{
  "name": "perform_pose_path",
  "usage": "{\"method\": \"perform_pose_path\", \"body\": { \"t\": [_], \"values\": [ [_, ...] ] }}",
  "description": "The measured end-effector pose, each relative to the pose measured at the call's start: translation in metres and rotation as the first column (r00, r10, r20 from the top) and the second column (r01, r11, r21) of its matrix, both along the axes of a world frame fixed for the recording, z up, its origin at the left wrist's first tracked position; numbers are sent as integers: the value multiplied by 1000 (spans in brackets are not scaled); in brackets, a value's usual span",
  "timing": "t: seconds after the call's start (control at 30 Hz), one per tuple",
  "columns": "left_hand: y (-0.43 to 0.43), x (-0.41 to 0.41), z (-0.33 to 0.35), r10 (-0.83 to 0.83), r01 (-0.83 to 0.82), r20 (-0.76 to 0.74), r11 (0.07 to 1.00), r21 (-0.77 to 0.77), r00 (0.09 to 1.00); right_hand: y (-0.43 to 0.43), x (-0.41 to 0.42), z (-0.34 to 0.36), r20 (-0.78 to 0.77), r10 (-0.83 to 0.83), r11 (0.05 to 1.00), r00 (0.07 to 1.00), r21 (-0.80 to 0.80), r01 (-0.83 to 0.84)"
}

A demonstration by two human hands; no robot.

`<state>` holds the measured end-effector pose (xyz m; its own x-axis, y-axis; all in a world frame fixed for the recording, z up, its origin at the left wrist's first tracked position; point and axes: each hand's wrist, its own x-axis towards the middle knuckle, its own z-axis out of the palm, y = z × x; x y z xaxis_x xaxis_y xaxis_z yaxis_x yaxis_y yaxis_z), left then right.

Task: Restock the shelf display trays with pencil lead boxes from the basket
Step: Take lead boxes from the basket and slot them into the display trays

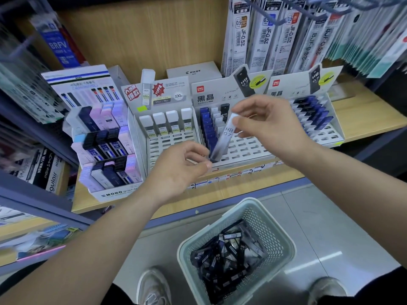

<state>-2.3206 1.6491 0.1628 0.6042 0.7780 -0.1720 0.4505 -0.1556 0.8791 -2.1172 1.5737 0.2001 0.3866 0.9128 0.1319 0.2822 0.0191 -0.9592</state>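
My right hand (264, 119) pinches a slim translucent-grey pencil lead box marked HB 0.7 (224, 137) by its top. The box is tilted, its foot at a front slot of the white slotted display tray (246, 148). My left hand (180, 166) curls beside that foot; I cannot tell whether it touches. Most slots stand bare, and the pale green mesh basket (284, 238) on the floor holds many boxes, so I judge it early going.
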Motion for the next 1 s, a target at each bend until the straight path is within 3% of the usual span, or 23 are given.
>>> {"method": "perform_pose_path", "body": {
  "t": [0.07, 0.13, 0.27, 0.77, 1.0],
  "values": [
    [7, -6, -4, -2, 33, -149, 978, 206, 989, -2, 10, -1, 217, -29, 999, 976, -33, 37],
    [10, -10, -8, -13, 117, -297, 935, 335, 955, -4, 14, -8, 295, -26, 997, 955, -66, 47],
    [8, -11, -16, -74, 276, -496, 897, 347, 865, -5, 10, -25, 358, 7, 993, 934, -112, 36],
    [6, -10, -28, -171, 417, -581, 850, 321, 796, -1, 5, -41, 599, 136, 991, 789, -87, -105],
    [9, -9, -25, -153, 356, -523, 880, 314, 839, 5, -2, -55, 564, 85, 995, 821, -90, -42]
  ]
}}
